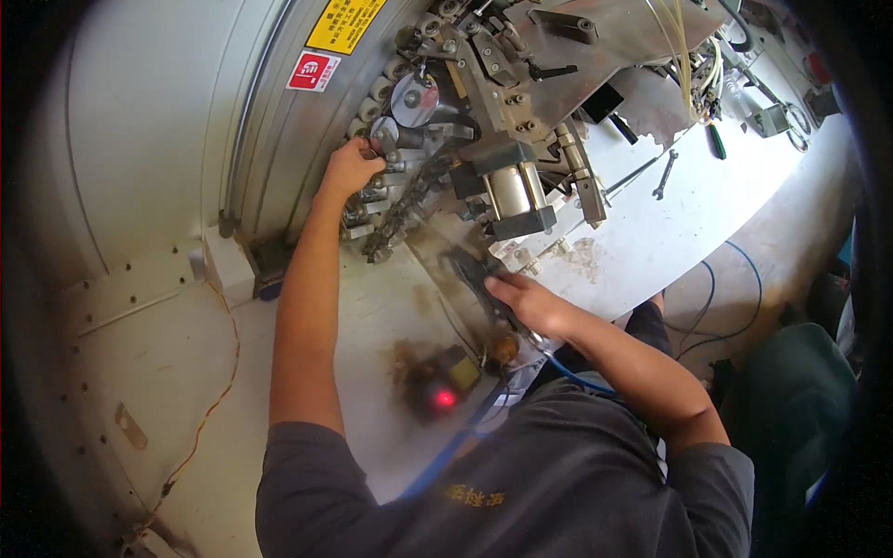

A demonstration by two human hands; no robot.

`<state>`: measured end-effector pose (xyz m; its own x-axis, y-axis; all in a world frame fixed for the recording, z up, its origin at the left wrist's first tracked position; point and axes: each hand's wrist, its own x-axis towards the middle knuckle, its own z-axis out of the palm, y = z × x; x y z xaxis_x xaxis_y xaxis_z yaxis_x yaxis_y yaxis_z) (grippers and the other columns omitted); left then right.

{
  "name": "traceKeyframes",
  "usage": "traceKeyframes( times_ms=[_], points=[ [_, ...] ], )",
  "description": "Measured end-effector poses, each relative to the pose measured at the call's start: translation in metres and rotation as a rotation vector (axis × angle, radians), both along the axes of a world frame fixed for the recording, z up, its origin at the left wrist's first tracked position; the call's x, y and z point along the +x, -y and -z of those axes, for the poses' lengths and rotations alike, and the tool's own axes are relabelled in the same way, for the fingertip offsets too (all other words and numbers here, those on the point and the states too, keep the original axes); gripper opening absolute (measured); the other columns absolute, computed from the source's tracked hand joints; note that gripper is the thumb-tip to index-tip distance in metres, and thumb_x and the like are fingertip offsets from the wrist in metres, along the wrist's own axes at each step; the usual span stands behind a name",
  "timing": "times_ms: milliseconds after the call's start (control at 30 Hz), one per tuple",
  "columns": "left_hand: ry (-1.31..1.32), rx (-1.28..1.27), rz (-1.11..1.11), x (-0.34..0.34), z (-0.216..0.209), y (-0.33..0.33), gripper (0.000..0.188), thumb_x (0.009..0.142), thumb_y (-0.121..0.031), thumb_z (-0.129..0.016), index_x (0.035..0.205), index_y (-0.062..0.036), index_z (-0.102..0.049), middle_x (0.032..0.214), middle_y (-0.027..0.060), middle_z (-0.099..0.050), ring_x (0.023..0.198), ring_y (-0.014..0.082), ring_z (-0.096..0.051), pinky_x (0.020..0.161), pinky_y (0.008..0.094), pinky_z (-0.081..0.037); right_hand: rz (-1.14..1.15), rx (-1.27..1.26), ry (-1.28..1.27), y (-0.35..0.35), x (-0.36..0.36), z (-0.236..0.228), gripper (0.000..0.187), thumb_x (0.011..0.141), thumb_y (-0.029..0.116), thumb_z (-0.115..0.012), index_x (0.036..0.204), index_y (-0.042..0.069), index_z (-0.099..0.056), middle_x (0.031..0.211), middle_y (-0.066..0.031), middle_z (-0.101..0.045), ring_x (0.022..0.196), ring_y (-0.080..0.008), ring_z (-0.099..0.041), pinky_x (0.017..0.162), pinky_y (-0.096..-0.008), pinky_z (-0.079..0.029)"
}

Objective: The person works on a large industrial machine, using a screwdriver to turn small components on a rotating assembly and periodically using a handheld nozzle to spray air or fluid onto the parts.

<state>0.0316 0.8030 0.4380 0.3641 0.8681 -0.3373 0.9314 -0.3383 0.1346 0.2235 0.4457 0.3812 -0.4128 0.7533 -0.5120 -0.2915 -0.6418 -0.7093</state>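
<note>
From here I can't make out what the left hand (pixel 352 169) touches; its fingertips are lost among metal parts (pixel 409 139). The right hand (pixel 530 302) covers part of a black tool (pixel 474 277), whose outline blurs for me. The top edge cuts off the machine (pixel 507 112). A dark box (pixel 430 379) shows only as a smudge.

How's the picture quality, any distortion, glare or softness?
Head view: dark rounded corners, and the edge of the white tabletop looks bowed; that tabletop is bright, nearly washed out in places; a red light glows strongly; the dark tool in the right hand looks soft, details hard to tell.
</note>
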Motion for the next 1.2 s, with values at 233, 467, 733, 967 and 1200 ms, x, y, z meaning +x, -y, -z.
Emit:
traceKeyframes(
  times_ms=[233, 467, 733, 967, 1200],
  points=[
    [-0.089, -0.084, -0.020, 0.011, 0.002, 0.000, 0.050, 0.069, -0.031, -0.081, 0.108, -0.0004, -0.070, 0.102, 0.0181, -0.074, 0.099, 0.0336, -0.071, 0.088, 0.0401, -0.054, 0.346, -0.256, -0.330, -0.067, -0.042, 0.009, 0.051, 0.106, 0.039, -0.047, 0.138, -0.002, -0.047, 0.102, -0.0111, -0.063, 0.079, -0.0199, -0.064, 0.075, -0.0345, -0.054],
    [-0.277, 0.205, -0.017, 0.031, 0.026, 0.016, 0.064, 0.066, -0.038, -0.088, 0.112, 0.0001, -0.064, 0.108, 0.0215, -0.072, 0.104, 0.0391, -0.069, 0.090, 0.0454, -0.054, 0.385, 0.033, -0.101, -0.086, -0.070, 0.028, 0.052, 0.106, 0.035, -0.049, 0.143, 0.000, -0.041, 0.085, -0.0055, -0.054, 0.068, -0.0169, -0.061, 0.061, -0.0332, -0.053],
    [-0.321, 0.143, -0.067, 0.039, 0.020, 0.019, 0.073, 0.068, -0.041, -0.091, 0.117, 0.0031, -0.059, 0.111, 0.0220, -0.072, 0.109, 0.0384, -0.068, 0.092, 0.0458, -0.054, 0.263, 0.463, 0.271, -0.005, -0.050, 0.054, 0.056, 0.104, 0.026, -0.052, 0.150, -0.003, -0.037, 0.122, -0.0346, -0.062, 0.100, -0.0421, -0.068, 0.092, -0.0445, -0.053],
    [-0.376, 0.151, -0.025, 0.030, 0.024, 0.011, 0.081, 0.069, -0.044, -0.091, 0.122, 0.0057, -0.054, 0.116, 0.0251, -0.070, 0.110, 0.0397, -0.067, 0.092, 0.0459, -0.054, -0.228, 0.209, 0.410, 0.084, 0.045, 0.102, 0.050, 0.104, 0.028, -0.055, 0.145, 0.002, -0.046, 0.106, -0.0304, -0.068, 0.103, -0.0412, -0.067, 0.088, -0.0449, -0.051],
    [-0.419, 0.124, -0.016, 0.033, 0.027, 0.009, 0.085, 0.069, -0.046, -0.091, 0.122, 0.0077, -0.052, 0.116, 0.0264, -0.069, 0.110, 0.0399, -0.067, 0.094, 0.0462, -0.054, -0.079, 0.129, 0.300, 0.093, 0.011, 0.098, 0.056, 0.107, 0.036, -0.049, 0.147, -0.001, -0.042, 0.104, -0.0289, -0.069, 0.103, -0.0441, -0.065, 0.091, -0.0451, -0.050]
  ],
)
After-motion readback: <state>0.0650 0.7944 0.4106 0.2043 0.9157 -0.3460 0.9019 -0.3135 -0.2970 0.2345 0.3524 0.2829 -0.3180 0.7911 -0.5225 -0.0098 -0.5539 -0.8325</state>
